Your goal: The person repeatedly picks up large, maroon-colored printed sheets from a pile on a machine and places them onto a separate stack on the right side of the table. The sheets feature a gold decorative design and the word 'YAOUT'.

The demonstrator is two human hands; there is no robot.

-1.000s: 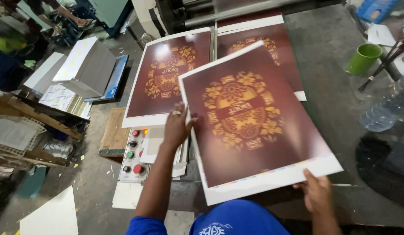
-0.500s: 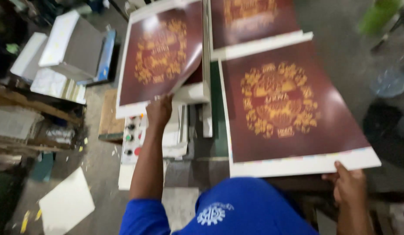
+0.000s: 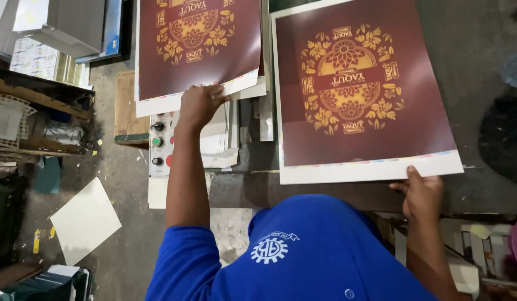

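I am gripping two printed maroon sheets at their near white margins: my left hand [image 3: 198,105] is pinching the left sheet [image 3: 197,47], fingers clamped on its lower edge above the button panel [image 3: 158,145], while my right hand [image 3: 421,192] is holding the right sheet [image 3: 361,92], thumb on top, flat on the grey table [image 3: 481,50]. I judge a side-by-side print comparison is in hand; the next move calls for keeping both edges level and uncreased.

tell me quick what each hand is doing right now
Left hand: closed on the bottom edge of the left printed sheet.
Right hand: closed on the white bottom margin of the right printed sheet, thumb on top.
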